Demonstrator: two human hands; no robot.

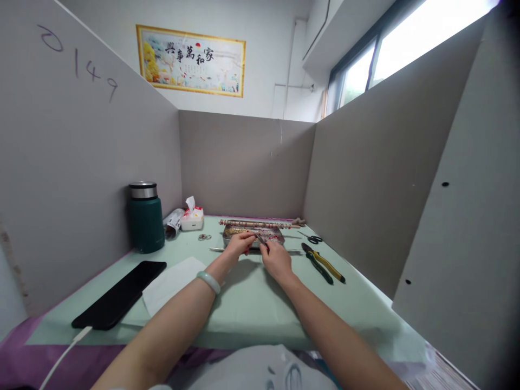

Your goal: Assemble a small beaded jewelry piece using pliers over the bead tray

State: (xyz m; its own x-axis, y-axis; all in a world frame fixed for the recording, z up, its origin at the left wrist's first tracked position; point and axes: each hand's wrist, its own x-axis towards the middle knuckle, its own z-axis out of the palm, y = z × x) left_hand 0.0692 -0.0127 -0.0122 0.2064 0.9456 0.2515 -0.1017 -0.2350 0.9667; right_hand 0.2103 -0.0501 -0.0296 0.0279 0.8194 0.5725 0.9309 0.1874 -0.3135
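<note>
My left hand (241, 244) is closed in a pinch in front of a shallow metal tin (226, 241). What its fingertips hold is too small to make out. Close beside it, my right hand (277, 260) is closed round a thin dark metal tool (260, 239), whose tip points toward the left fingers. Tiny red and gold beads (271, 234) lie in the tin, partly hidden by my hands. Behind it rests a stick wound with small beads (260, 223). A slim metal rod (295, 251) lies crosswise at the tin's front, passing behind my hands.
Pliers (324, 264) and black scissors (313, 239) lie to the right. On the left are a phone (122, 292) with a cable, white paper (173, 284), a green bottle (146, 225), tissues (192, 219) and small rings (205, 237). Grey partitions (247, 162) enclose the table.
</note>
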